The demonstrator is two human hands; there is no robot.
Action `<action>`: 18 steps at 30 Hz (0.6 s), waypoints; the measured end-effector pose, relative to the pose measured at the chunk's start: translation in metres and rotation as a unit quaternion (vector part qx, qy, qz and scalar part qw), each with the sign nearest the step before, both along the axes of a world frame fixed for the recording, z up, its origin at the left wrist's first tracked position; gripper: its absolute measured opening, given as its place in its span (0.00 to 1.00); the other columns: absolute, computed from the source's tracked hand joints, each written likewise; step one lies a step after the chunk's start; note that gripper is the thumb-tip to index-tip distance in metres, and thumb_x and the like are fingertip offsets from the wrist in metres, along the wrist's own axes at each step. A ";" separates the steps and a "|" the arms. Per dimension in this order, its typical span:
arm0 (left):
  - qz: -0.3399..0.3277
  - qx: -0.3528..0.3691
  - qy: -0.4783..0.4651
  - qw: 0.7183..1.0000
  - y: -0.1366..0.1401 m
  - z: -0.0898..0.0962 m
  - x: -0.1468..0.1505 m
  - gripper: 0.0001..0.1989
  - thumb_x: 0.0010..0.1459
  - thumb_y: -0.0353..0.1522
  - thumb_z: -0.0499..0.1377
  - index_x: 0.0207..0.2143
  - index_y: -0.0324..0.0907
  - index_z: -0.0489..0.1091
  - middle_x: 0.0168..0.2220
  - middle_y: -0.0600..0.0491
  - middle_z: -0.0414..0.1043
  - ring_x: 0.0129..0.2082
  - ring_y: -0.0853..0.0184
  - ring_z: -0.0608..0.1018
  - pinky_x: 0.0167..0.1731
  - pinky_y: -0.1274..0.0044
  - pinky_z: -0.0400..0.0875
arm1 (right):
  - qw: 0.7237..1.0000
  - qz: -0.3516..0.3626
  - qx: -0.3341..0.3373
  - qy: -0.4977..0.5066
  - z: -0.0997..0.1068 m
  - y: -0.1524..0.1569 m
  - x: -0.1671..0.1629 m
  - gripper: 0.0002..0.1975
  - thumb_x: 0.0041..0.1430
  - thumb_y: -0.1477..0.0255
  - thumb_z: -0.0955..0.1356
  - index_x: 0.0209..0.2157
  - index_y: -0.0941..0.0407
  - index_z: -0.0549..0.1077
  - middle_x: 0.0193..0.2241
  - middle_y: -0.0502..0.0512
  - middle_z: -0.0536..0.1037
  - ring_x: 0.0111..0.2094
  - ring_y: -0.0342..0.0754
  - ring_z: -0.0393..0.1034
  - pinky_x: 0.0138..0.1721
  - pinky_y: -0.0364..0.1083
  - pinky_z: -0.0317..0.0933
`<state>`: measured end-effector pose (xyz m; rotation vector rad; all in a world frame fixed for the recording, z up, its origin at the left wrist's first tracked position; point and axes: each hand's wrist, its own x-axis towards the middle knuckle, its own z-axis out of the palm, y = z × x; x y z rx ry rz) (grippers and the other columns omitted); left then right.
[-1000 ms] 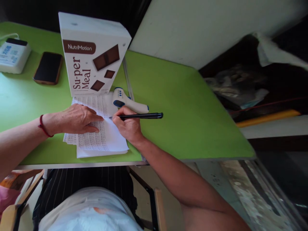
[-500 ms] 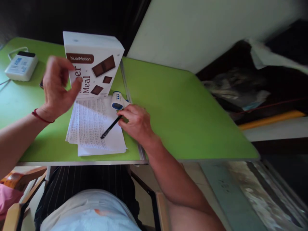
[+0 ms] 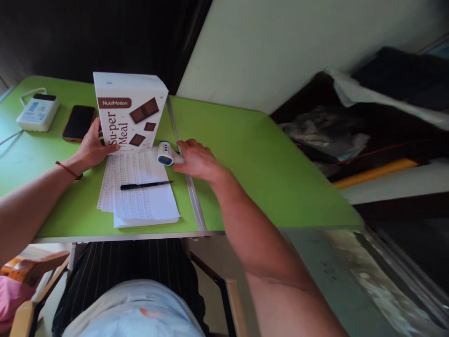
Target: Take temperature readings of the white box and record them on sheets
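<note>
A white "NutriMotion" box with pictures of chocolate pieces stands upright on the table. Its lower left edge is in the grasp of my left hand, thumb on the front and fingers round the side. My right hand is closed on the handle of a white and blue infrared thermometer, which lies just right of the box's base; the handle is mostly hidden. In front of the box are handwritten paper sheets, with a black pen lying across them.
Left of the box, a dark phone lies beside a white boxy device with a cable. A metal seam crosses the green table. A dark wall stands behind; a cluttered shelf is at right.
My left hand came down from in front of the box and took its lower left edge. My right hand let go of the pen, now flat on the sheets, and grasped the thermometer.
</note>
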<state>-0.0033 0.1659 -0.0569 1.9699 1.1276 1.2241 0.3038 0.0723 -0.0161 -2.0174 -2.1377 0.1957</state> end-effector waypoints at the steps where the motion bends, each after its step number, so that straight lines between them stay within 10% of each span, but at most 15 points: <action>1: 0.006 -0.008 0.007 1.000 -0.001 0.002 0.000 0.38 0.43 0.28 0.74 0.57 0.42 0.66 0.55 0.46 0.74 0.57 0.47 0.77 0.57 0.54 0.76 | 0.999 -0.005 -0.043 -0.016 0.004 0.004 -0.001 0.25 0.50 0.72 0.76 0.51 0.59 0.77 0.46 0.66 0.78 0.46 0.63 0.74 0.51 0.63 0.67; 8: 0.015 -0.053 -0.008 0.998 -0.008 0.009 0.002 0.42 0.43 0.34 0.75 0.60 0.43 0.64 0.55 0.44 0.76 0.54 0.48 0.80 0.54 0.55 0.79 | 0.976 -0.036 -0.056 0.205 -0.006 0.008 0.005 0.22 0.46 0.75 0.75 0.47 0.57 0.80 0.42 0.59 0.84 0.39 0.53 0.77 0.43 0.52 0.70; 13: -0.039 -0.080 -0.099 0.991 -0.018 0.017 0.004 0.33 0.50 0.45 0.74 0.55 0.44 0.69 0.50 0.44 0.81 0.48 0.50 0.83 0.48 0.57 0.82 | 0.877 0.020 0.071 0.475 -0.003 -0.004 -0.004 0.14 0.46 0.63 0.74 0.36 0.54 0.78 0.33 0.52 0.82 0.34 0.50 0.74 0.39 0.51 0.69; 18: -0.062 -0.088 -0.106 0.989 -0.034 0.025 0.013 0.30 0.53 0.50 0.72 0.51 0.44 0.73 0.48 0.46 0.82 0.49 0.51 0.83 0.50 0.59 0.81 | 0.820 0.051 0.041 0.569 0.000 -0.022 -0.042 0.16 0.47 0.55 0.72 0.30 0.53 0.76 0.29 0.52 0.79 0.32 0.49 0.71 0.37 0.50 0.67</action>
